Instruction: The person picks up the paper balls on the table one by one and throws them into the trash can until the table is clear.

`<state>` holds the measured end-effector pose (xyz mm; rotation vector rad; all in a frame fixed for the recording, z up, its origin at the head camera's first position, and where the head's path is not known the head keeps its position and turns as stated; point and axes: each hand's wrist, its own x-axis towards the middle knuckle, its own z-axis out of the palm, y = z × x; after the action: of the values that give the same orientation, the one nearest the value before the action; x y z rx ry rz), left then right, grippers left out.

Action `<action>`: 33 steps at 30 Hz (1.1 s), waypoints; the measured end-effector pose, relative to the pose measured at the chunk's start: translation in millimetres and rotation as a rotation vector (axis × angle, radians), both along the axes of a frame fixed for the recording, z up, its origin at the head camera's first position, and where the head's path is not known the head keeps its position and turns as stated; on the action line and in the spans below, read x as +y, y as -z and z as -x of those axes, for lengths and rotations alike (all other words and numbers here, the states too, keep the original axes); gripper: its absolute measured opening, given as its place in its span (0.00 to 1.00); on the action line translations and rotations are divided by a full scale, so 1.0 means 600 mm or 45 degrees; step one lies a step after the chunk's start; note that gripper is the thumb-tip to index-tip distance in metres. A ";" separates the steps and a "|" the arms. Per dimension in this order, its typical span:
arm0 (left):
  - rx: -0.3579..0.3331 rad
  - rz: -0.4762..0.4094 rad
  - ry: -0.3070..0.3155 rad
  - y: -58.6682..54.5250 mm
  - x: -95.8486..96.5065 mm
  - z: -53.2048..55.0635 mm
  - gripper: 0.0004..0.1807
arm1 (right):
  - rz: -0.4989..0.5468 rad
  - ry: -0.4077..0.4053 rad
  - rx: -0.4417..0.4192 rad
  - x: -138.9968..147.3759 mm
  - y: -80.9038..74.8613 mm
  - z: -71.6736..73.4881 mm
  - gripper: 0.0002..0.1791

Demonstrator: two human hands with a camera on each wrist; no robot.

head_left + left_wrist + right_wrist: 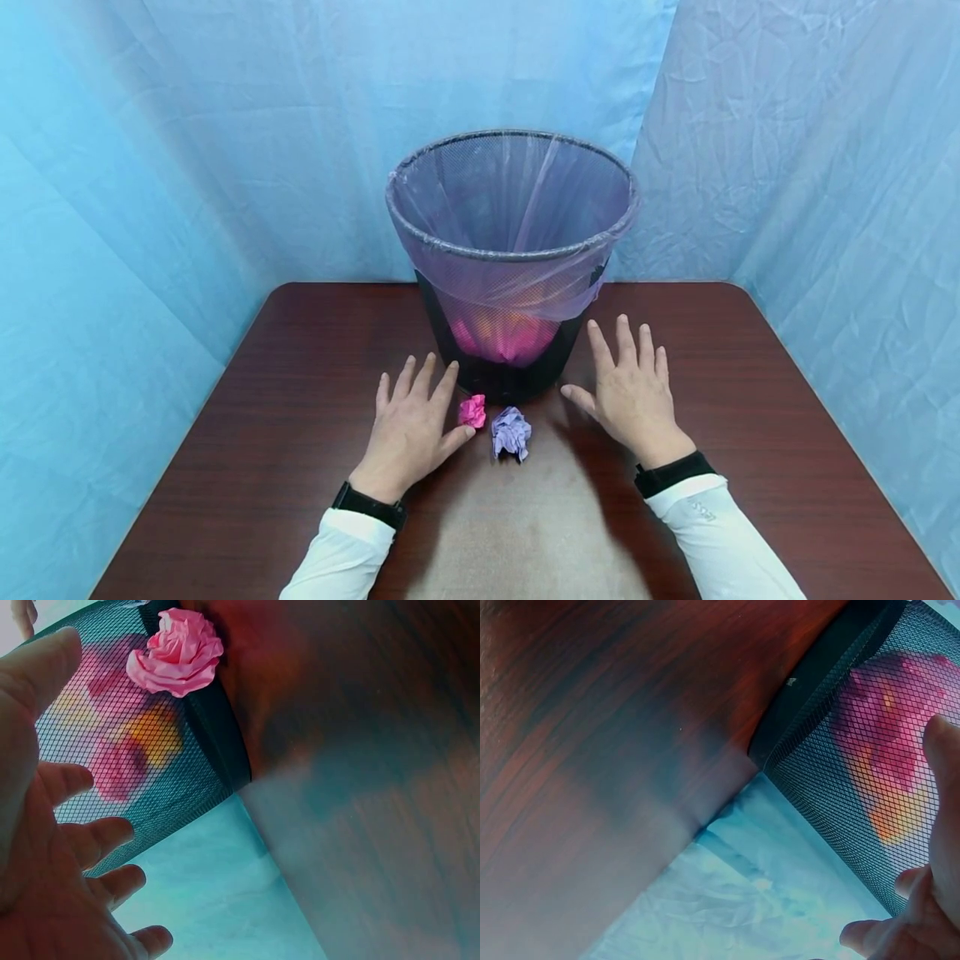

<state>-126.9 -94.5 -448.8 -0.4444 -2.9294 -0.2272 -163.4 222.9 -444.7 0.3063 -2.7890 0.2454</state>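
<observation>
A black mesh wastebasket (435,308) lined with a thin purple bag (480,283) stands upright on the table. Pink and orange crumpled paper (120,765) shows through its mesh. In front of its base lie a small pink paper ball (472,412) and a larger purple paper ball (512,433). My left hand (412,425) is spread with fingers extended, just left of the pink ball, and grips nothing. To the right of the basket, my right hand (633,396) is also spread, palm down and holding nothing. The right wrist view shows its thumb (945,761) in front of the mesh.
The dark brown wooden table (247,433) has rounded far corners. Light blue cloth (300,150) hangs behind it and along both sides. Each wrist wears a black band (675,473) over a white sleeve.
</observation>
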 end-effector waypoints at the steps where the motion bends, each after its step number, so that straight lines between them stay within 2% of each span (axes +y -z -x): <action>1: 0.002 -0.001 0.001 0.002 0.001 0.000 0.51 | 0.000 0.001 -0.004 0.000 0.000 0.000 0.57; 9: 0.010 0.002 0.036 0.013 0.009 -0.002 0.48 | -0.009 0.014 -0.043 -0.001 0.003 -0.002 0.57; 18: 0.017 0.025 0.104 0.024 0.025 -0.002 0.40 | 0.003 0.030 -0.064 -0.001 0.009 -0.004 0.57; 23: 0.052 0.014 0.150 0.031 0.031 -0.003 0.38 | 0.003 0.022 -0.041 -0.003 0.013 -0.006 0.56; 28: 0.082 0.002 0.194 0.038 0.034 -0.004 0.37 | 0.001 0.025 -0.062 -0.003 0.016 -0.006 0.56; 33: 0.076 0.008 0.202 0.044 0.036 -0.005 0.34 | 0.001 0.024 -0.082 -0.004 0.021 -0.005 0.56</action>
<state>-123.8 -72.7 -475.4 -0.6735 -2.8390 -0.2208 -160.2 220.7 -457.2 0.2769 -2.8539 0.2563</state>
